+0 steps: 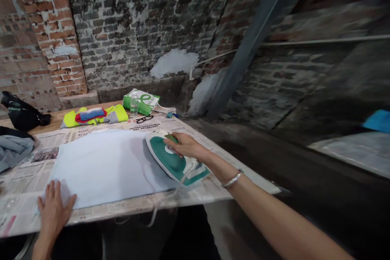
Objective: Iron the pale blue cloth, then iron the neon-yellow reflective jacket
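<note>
Two bare hands work at a newspaper-covered board [24,183]: the right hand [184,147] grips the handle of a green-and-white steam iron [167,159] at the right edge of a white cloth [103,166], while the open left hand [54,213] presses the cloth's near-left corner.

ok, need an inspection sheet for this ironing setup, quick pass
Surface: newspaper spread over a wooden table.
Job's things: white cloth lying flat; green-and-white steam iron at its right edge.
Clutter: hi-vis yellow garment, glasses, water bottle, green package, black bag, grey fabric.
Grippers: right hand grips the iron's handle; left hand lies flat on the cloth's near corner.
Cables: white iron cord droops over the table's near edge; plug not visible.
Surroundings: weathered brick wall, slanted steel beam.
</note>
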